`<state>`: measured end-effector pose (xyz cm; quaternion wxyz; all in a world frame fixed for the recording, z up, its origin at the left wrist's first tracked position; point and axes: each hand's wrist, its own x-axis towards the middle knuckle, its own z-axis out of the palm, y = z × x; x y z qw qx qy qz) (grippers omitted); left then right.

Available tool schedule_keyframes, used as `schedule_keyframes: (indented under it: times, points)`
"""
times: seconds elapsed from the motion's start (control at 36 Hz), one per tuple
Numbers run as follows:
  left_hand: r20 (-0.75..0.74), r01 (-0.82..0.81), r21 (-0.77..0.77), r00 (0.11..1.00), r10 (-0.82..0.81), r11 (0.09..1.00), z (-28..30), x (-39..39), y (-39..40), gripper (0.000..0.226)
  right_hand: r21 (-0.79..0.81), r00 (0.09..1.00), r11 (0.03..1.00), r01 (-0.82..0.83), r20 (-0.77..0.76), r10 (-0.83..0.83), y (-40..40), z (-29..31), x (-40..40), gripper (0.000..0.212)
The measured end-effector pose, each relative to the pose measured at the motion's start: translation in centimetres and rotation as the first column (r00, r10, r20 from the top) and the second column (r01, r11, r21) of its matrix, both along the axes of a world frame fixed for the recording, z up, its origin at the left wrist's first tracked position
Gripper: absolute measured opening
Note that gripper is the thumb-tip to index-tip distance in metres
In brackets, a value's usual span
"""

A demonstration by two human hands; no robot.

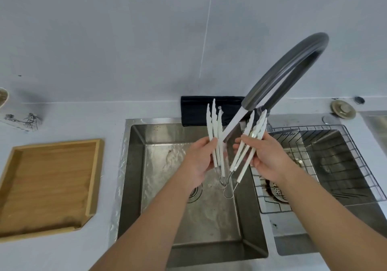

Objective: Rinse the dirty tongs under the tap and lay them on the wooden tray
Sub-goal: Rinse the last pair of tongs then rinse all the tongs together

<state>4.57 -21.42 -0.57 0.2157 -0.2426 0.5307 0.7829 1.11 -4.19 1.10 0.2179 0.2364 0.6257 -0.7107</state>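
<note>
My left hand [198, 157] grips a bunch of white tongs [213, 122] with their serrated tips pointing up and away. My right hand [265, 155] grips a second bunch of white tongs [254, 128], tilted to the right, wire loops hanging at the handle ends. Both bunches are held over the left steel sink [209, 218], on either side of the spout of the dark arched tap [289, 72]. Whether water runs I cannot tell. The wooden tray [92, 178] lies on the counter at the left with nothing in it.
A second basin at the right holds a black wire rack [314, 166] and a strainer drain [276, 191]. A dark cloth [194, 109] hangs behind the sink. A brass plug [343, 108] sits at the back right, and the white counter surrounds everything.
</note>
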Motion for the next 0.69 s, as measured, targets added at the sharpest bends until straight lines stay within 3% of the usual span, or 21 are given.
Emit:
schedule_keyframes:
  times: [0.19,0.44,0.69]
  points:
    - [0.007,0.03,0.016,1.0,-0.03,0.999,0.4,1.2,0.9,0.023,0.027,0.998,0.999,0.019,0.061,-0.021,1.0,-0.2,1.8,0.033]
    - [0.034,0.081,-0.02,0.996,-0.08,0.997,0.0,4.0,1.1,0.008,0.005,0.989,0.999,0.041,0.142,-0.041,1.1,-0.8,4.4,0.019]
    - [0.077,0.09,-0.07,0.993,-0.084,0.994,-0.7,7.1,0.1,0.014,0.005,0.981,1.0,-0.022,0.193,0.021,0.0,-1.4,6.9,0.022]
